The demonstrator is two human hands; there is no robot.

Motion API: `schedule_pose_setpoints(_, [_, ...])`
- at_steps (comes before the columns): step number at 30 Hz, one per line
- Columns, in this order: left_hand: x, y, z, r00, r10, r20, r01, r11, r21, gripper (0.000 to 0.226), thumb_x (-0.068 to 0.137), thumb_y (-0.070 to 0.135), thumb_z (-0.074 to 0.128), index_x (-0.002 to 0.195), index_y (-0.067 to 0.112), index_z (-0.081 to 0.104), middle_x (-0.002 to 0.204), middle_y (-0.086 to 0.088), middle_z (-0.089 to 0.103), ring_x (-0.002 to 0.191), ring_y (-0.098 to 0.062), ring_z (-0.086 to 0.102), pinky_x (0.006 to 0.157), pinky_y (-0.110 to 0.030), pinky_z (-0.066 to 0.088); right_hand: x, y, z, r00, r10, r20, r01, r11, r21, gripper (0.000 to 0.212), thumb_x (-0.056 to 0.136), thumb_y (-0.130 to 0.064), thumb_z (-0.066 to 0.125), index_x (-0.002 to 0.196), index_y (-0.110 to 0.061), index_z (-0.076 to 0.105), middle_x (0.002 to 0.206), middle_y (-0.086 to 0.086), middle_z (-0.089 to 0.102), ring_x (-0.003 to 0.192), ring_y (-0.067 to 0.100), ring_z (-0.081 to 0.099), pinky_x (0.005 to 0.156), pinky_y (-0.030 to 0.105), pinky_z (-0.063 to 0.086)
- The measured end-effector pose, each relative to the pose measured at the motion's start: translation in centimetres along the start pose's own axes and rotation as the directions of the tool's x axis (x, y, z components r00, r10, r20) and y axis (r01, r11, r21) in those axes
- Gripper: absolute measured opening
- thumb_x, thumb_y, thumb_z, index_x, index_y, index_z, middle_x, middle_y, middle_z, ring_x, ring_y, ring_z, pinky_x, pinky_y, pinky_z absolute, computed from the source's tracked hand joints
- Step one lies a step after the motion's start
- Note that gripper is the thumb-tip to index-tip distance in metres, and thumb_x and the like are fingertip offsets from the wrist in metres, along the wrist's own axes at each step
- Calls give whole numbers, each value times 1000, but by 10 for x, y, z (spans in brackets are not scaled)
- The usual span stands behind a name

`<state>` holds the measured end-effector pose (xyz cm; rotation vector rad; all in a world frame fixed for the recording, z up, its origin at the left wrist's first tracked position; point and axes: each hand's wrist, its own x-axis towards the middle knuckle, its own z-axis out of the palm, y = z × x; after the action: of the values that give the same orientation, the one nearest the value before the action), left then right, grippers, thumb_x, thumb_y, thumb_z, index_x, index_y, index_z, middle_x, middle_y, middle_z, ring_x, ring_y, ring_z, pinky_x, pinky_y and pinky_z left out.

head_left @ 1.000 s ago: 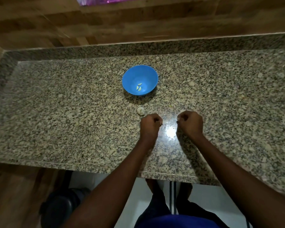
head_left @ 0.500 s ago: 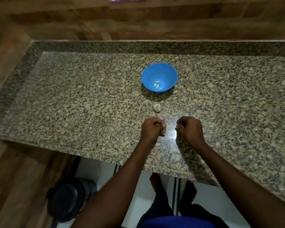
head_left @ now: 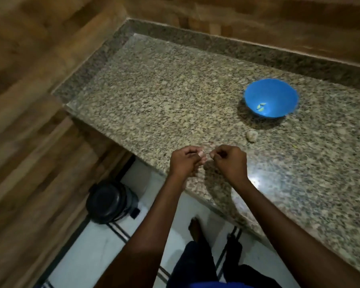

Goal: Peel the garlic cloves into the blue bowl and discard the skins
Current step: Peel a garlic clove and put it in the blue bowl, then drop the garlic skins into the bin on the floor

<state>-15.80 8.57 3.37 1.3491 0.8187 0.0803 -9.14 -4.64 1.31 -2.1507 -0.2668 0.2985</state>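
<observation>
Pale garlic clove (head_left: 263, 153) between curled hands (head_left: 208, 161)

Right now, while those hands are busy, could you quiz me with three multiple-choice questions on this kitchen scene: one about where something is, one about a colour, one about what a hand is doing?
1. Where does the loose garlic piece lie?
A. Inside the bowl
B. On the counter beside the bowl
C. On the floor

2. What colour is the bowl?
A. Blue
B. Red
C. White

3. What is the left hand doing?
A. Lying flat on the counter
B. Gripping the bowl
C. Pinching a small garlic clove at its fingertips

Answers:
1. B: it sits on the granite counter, just outside the bowl's rim.
2. A: the bowl is plainly bright blue.
3. C: its fingers are curled, with a pale piece showing at their tips.
</observation>
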Motion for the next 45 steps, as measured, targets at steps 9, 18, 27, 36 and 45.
schedule_pose_setpoints(9, [-37, -20, -204, 941, -56, -334, -52, 950, -307, 11, 94, -5, 61, 91, 3, 68, 77, -6, 72, 68, -10, 71, 64, -16, 56, -33, -114, 149, 930, -168, 327, 145, 985, 92, 13, 84, -13, 72, 75, -22, 77, 67, -4, 73, 64, 8, 69, 68, 28, 56])
schedule_pose_setpoints(18, [-39, -85, -452, 860, -200, -470, -22, 905, -426, 13, 95, -5, 59, 106, -7, 66, 84, -11, 69, 64, -10, 69, 62, -16, 56, -114, -200, 391, 802, -105, 588, 87, 994, 59, 27, 85, -10, 73, 60, -15, 67, 60, 5, 67, 60, 24, 66, 70, 47, 60])
schedule_pose_setpoints(27, [0, -177, -576, 808, -359, -468, 83, 855, -512, 14, 92, -8, 63, 105, -9, 67, 83, -16, 68, 68, -20, 64, 63, -20, 59, -143, -200, 554, 764, 171, 622, -170, 984, -61, 23, 83, -5, 75, 62, -13, 73, 61, 15, 70, 55, 30, 68, 69, 52, 62])
schedule_pose_setpoints(36, [71, -267, -638, 772, -500, -393, 183, 766, -616, 19, 89, -8, 67, 107, -14, 67, 85, -20, 69, 74, -24, 67, 63, -22, 60, -133, -133, 670, 677, 448, 584, -409, 889, -207, 13, 86, -2, 71, 74, 2, 68, 60, 9, 69, 57, 20, 68, 63, 31, 61])
schedule_pose_setpoints(45, [145, -360, -642, 837, -509, -202, 340, 773, -536, 9, 90, -10, 64, 87, -3, 69, 71, -8, 72, 62, -15, 70, 62, -22, 59, -87, -9, 760, 559, 674, 483, -581, 734, -352, 45, 48, -27, 76, 86, -2, 72, 83, 16, 75, 78, 35, 73, 78, 50, 62])
